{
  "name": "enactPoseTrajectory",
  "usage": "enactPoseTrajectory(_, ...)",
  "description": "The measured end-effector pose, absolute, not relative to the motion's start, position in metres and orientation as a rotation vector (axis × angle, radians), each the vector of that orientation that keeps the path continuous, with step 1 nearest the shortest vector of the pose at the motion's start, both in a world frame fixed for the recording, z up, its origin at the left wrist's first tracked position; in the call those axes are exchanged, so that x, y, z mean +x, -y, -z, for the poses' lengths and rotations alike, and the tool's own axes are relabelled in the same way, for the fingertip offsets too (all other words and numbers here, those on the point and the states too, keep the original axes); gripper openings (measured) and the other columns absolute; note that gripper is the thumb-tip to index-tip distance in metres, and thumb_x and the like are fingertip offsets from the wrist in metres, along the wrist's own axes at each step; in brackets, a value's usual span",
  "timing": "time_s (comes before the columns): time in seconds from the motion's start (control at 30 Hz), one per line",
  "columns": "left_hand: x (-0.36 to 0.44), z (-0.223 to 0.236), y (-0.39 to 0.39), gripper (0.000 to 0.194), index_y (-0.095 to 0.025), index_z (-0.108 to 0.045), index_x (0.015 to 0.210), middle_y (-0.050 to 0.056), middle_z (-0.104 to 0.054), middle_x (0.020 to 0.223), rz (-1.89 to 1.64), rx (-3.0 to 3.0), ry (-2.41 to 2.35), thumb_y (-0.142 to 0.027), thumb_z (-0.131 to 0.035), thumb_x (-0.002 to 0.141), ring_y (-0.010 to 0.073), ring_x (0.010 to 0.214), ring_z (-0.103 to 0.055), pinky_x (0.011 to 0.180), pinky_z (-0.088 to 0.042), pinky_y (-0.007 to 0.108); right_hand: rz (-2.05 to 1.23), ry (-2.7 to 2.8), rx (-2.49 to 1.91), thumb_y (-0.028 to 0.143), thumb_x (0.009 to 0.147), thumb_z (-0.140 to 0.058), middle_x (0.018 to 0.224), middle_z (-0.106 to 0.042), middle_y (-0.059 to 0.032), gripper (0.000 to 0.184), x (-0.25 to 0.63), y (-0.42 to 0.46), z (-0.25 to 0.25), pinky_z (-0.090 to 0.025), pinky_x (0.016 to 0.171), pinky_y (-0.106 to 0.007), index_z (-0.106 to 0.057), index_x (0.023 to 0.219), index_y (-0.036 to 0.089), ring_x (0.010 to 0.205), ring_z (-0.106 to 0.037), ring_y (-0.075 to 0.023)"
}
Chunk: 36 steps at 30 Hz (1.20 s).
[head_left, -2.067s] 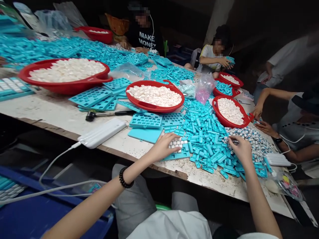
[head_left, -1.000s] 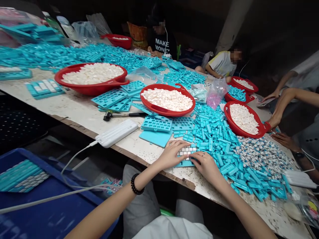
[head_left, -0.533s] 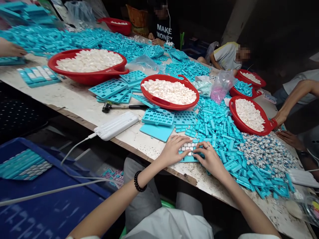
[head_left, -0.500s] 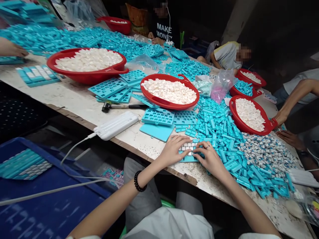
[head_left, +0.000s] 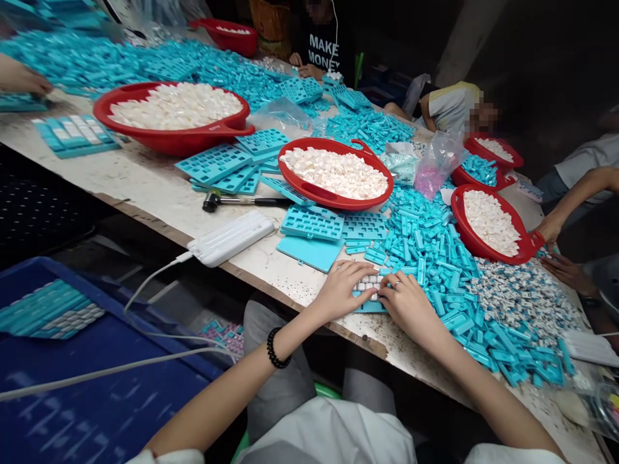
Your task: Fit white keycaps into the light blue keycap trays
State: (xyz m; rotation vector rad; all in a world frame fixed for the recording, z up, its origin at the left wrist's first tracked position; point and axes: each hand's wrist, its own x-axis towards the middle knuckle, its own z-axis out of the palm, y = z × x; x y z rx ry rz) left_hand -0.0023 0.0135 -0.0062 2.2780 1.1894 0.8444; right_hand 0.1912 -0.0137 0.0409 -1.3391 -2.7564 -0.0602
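A small blue keypad-like plate (head_left: 371,307) with rows of white key caps (head_left: 368,283) lies near the table's front edge, between my hands. My left hand (head_left: 341,290) grips its left side, fingers over the top and thumb along the lower row. From the right, my right hand (head_left: 406,299) brings bunched fingertips down on the caps; whatever they pinch is hidden. Behind the left hand sit a flat blue panel (head_left: 309,252) and a blue frame full of square holes (head_left: 312,222). Loose blue strips (head_left: 425,238) heap up beside the right hand.
Red baskets of white caps (head_left: 338,174) (head_left: 491,222) (head_left: 176,113) stand across the table. A black-headed mallet (head_left: 211,201) and a white power strip (head_left: 232,238) lie to the left. Small white-and-blue parts (head_left: 525,293) spread at right. Co-workers' hands (head_left: 563,270) show around the table.
My right fingertips have drawn closer together and moved in over the white caps. My left hand stays on the plate. The whole view has shifted slightly.
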Motion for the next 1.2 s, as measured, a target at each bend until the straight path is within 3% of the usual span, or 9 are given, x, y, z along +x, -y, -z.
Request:
enactPoseTrajectory(0.33,-0.022,-0.015,-0.027,0.026,-0.028,-0.063,0.121,0.004,-0.060,0.136,-1.056,2.157,-1.340,-0.033,-0.050,0.098,0.0233,0.130,-0.051,0.114,-0.034,0.043,-0.170,2.538,-1.262,0.020,0.095,-0.062,0.103,-0.067,-0.0080,0.011,0.209,0.016,-0.021,-0.053,0.084,-0.041,-0.071,0.101,0.020,0.096,-0.060,-0.0248)
enactPoseTrajectory(0.57,-0.085,-0.072,-0.132,0.031,-0.018,-0.060,0.124,0.010,-0.063,0.127,-1.106,2.086,-2.019,-0.022,-0.045,0.098,0.0267,0.122,-0.052,0.108,-0.036,0.043,-0.216,2.462,-1.240,0.019,0.093,-0.063,0.102,-0.068,-0.0073,0.010,0.210,0.014,-0.017,-0.056,0.085,-0.042,-0.071,0.096,0.023,0.097,-0.064,-0.0253)
enactPoseTrajectory(0.67,-0.100,-0.083,-0.167,0.025,-0.015,-0.069,0.108,0.013,-0.068,0.117,-0.999,2.079,-2.113,-0.021,-0.049,0.095,0.0310,0.118,-0.053,0.105,-0.036,0.047,-0.234,2.416,-1.202,0.021,0.095,-0.058,0.103,-0.068,-0.0076,0.014,0.212,0.014,-0.011,-0.057,0.085,-0.042,-0.072,0.097,0.024,0.097,-0.065,-0.0255)
enactPoseTrajectory(0.73,-0.102,-0.084,-0.180,0.019,-0.017,-0.072,0.094,0.013,-0.072,0.106,-0.917,2.077,-2.168,-0.023,-0.054,0.092,0.0327,0.115,-0.054,0.105,-0.034,0.050,-0.259,2.384,-1.170,0.023,0.097,-0.055,0.104,-0.068,-0.0078,0.017,0.215,0.015,-0.004,-0.057,0.086,-0.042,-0.072,0.099,0.025,0.099,-0.066,-0.0256)
enactPoseTrajectory(0.93,-0.098,-0.088,-0.196,0.007,-0.018,-0.072,0.080,0.013,-0.074,0.096,-0.742,2.041,-2.281,-0.025,-0.068,0.081,0.0368,0.120,-0.049,0.109,-0.019,0.059,-0.303,2.324,-1.117,0.034,0.099,-0.050,0.107,-0.068,-0.0082,0.022,0.223,0.011,0.017,-0.057,0.090,-0.045,-0.072,0.100,0.028,0.101,-0.068,-0.0268)
enactPoseTrajectory(1.2,-0.091,-0.096,-0.185,0.017,-0.019,-0.069,0.095,0.012,-0.073,0.103,-0.824,2.003,-2.220,-0.014,-0.063,0.080,0.0339,0.115,-0.054,0.113,-0.011,0.060,-0.276,2.319,-1.118,0.039,0.098,-0.050,0.108,-0.068,-0.0088,0.024,0.226,0.009,0.021,-0.061,0.082,-0.041,-0.073,0.101,0.030,0.100,-0.070,-0.0275)
